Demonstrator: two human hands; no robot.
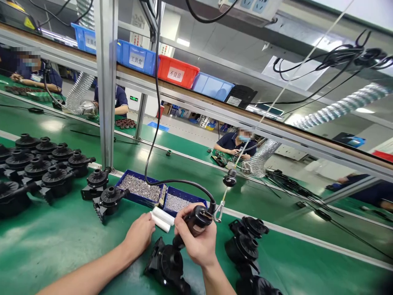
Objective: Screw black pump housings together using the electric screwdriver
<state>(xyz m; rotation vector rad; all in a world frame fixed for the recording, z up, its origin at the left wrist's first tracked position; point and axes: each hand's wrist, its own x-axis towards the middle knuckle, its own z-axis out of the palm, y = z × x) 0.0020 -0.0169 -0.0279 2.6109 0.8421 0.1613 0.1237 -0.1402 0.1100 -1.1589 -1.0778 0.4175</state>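
My right hand (199, 241) is wrapped round a black electric screwdriver (196, 223), its cable leaving the top and a metal hook (218, 212) on a cord beside it. The tool's lower end is over the edge of a black blower housing (167, 262) on the green bench, and my hand hides part of it. Over to the left, my left hand (139, 235) has curled fingers at the end of two white rolls (161, 219). Its fingertips are hidden, so I cannot tell what they hold. Behind the rolls stand blue trays of long screws (139, 187) and small metal parts (176, 203).
Several black blower housings (38, 166) crowd the left side, and more (245, 246) stand at the right. A metal post (106, 82) rises behind the trays. Blue and red bins (178, 71) sit on the shelf above. Co-workers (236, 143) sit across the benches.
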